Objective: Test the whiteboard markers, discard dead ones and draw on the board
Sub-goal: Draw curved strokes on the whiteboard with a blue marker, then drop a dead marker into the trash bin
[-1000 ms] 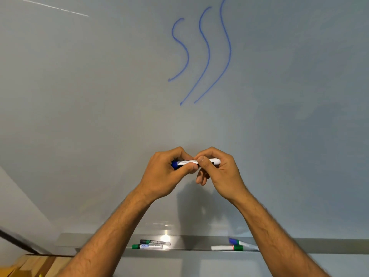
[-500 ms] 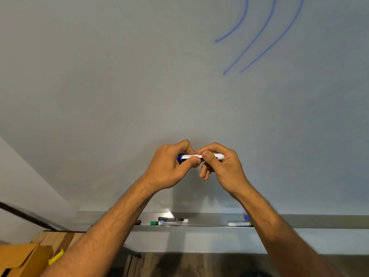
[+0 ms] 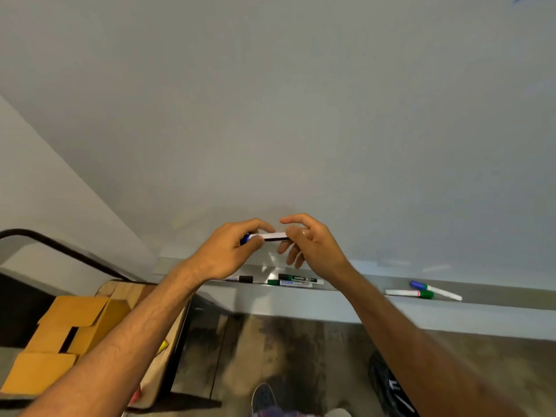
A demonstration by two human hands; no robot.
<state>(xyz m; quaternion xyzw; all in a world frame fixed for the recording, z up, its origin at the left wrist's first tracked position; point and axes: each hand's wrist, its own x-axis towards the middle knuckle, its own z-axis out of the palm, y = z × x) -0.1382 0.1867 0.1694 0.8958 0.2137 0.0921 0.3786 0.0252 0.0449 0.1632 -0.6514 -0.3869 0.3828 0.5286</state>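
Note:
A blue-capped white marker lies level in front of the whiteboard. My left hand grips its blue-cap end with curled fingers. My right hand meets the other end, its thumb against the barrel and its fingers spread loose. On the marker tray below lie several markers: a black-capped one, two green ones in the middle, and a green one with a blue one to the right.
An open yellow cardboard box sits on a wooden table at the lower left. A dark rail runs along the left wall. Wooden floor and a shoe show at the bottom.
The view has tipped down, so the blue curves have left the top edge and the floor and box appear. My right hand's fingers have loosened from the marker barrel.

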